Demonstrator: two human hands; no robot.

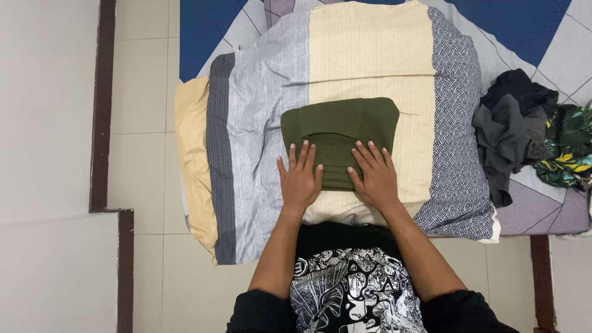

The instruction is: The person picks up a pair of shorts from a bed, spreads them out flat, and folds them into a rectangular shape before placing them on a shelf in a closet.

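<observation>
1. Left hand [300,179]: flat, fingers spread, gripping nothing; it presses the near left edge of the folded olive-green garment [340,132], apparently to hold the fold down.
2. Garment: a compact ribbed rectangle lying on the striped duvet [259,123] on the bed.
3. Right hand [374,176]: likewise flat and open on the near right edge.
4. Pile of dark clothes [512,129]: well apart at right.
</observation>
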